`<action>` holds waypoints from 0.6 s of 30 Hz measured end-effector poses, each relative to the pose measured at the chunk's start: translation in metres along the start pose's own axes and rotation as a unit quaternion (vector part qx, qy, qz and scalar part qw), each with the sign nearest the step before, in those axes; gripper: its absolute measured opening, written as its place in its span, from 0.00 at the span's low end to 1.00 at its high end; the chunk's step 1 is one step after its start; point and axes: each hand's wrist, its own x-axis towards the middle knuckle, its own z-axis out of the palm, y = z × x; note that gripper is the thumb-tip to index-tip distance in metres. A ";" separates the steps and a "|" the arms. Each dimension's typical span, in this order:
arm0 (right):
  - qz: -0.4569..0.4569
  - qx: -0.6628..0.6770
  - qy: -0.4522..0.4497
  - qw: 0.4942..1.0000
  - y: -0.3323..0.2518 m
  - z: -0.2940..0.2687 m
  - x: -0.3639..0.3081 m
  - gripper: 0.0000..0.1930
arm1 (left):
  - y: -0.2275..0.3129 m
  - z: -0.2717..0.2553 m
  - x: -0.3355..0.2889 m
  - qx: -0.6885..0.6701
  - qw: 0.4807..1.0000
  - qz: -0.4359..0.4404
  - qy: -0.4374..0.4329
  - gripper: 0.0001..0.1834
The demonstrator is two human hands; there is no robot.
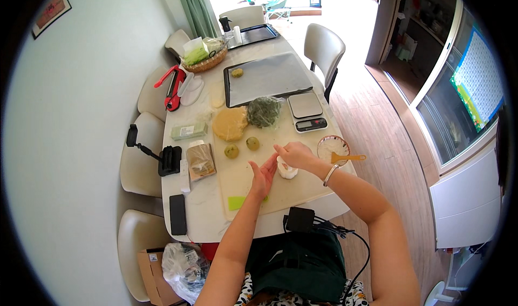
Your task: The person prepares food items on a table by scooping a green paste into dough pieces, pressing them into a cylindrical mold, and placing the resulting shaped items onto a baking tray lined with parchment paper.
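Above the cream work mat (297, 190), my left hand (261, 179) is open, thumb apart and palm turned toward the right. My right hand (295, 155) is curled closed close to the left fingertips; what its fingers hold, if anything, is hidden. Just beneath it is a small white rounded object (287, 170), partly covered by the hand. Two greenish-yellow dough balls, a left ball (231, 151) and a right ball (252, 143), lie beyond my left hand. Behind them sit a yellow dough mass (229, 124) and a dark green mass in plastic film (264, 112).
A kitchen scale (306, 106) and a bowl (333, 139) with an orange spatula (350, 157) stand right. Farther back, a lined baking tray (272, 82) bears one dough piece (237, 73). A green scraper (236, 202) lies near; a phone-like black slab (177, 214) is left.
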 end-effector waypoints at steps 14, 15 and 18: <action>0.002 0.010 0.004 1.000 0.002 0.000 0.004 0.31 | 0.002 0.006 -0.002 0.052 0.999 0.002 -0.017 0.61; -0.002 0.008 0.005 1.000 0.002 0.000 0.004 0.31 | 0.001 0.006 -0.002 0.050 0.999 0.001 -0.016 0.61; -0.008 0.000 0.005 1.000 0.002 -0.001 0.004 0.31 | 0.001 0.006 -0.003 0.049 0.999 -0.001 -0.014 0.61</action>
